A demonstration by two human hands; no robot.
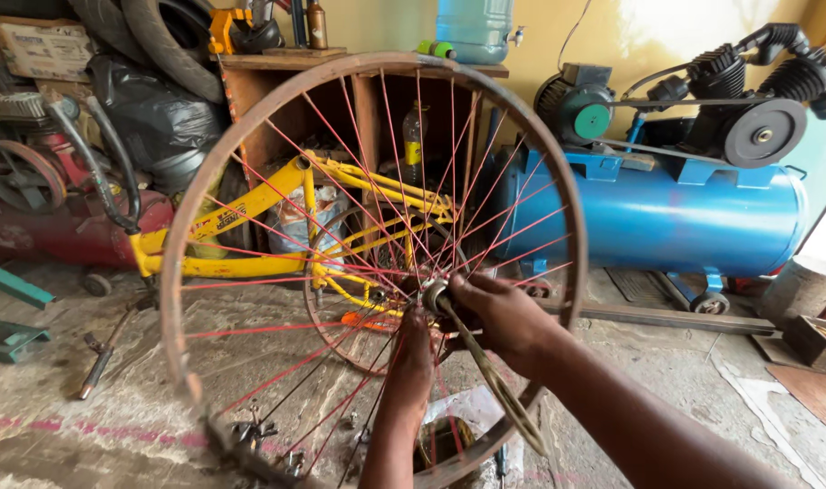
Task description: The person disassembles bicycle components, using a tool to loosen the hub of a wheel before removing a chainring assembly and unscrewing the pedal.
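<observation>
A bare bicycle wheel with a rusty rim (188, 213) and red spokes stands upright in front of me. My left hand (411, 349) reaches through the spokes from below and grips the hub (431, 294) area from the far side. My right hand (499, 317) is closed on a long flat wrench (499, 385) whose head sits on the hub's axle nut, with the handle angled down to the right.
A yellow bicycle frame (250, 235) lies behind the wheel. A blue air compressor (667, 213) stands at the right, a wooden shelf (359, 68) with bottles behind, and tyres and a red machine (33, 181) at the left. A loose tool (94, 362) lies on the concrete floor.
</observation>
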